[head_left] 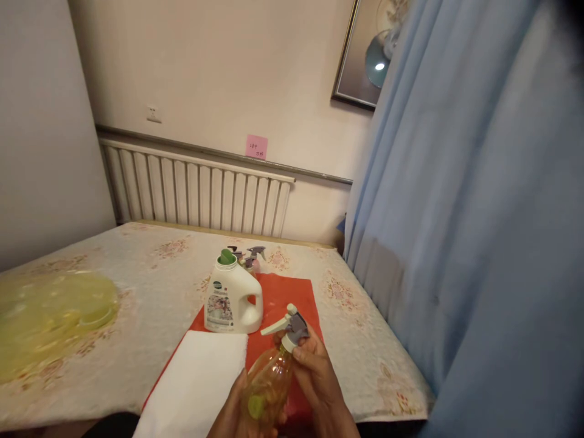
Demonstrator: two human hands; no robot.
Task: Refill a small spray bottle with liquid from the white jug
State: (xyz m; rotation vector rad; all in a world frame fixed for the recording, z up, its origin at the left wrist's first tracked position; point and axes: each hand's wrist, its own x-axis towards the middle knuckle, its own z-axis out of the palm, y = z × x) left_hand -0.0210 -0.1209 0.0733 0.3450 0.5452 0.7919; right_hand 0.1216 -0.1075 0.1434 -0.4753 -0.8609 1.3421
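Observation:
A clear spray bottle (269,383) with yellowish liquid is held tilted over the near edge of the table. My left hand (235,410) cups its body from below. My right hand (317,377) grips the neck just under the grey and white trigger head (292,325). Behind it stands a white detergent jug (232,298) with a green cap on a red mat (285,292). A folded white cloth (196,383) lies on the mat's near left part.
Two more spray bottles (250,258) stand behind the jug. A yellow plastic bag (50,316) lies at the table's left. A flowered tablecloth (150,274) covers the table. A radiator (196,194) lines the back wall; a blue curtain (456,213) hangs at right.

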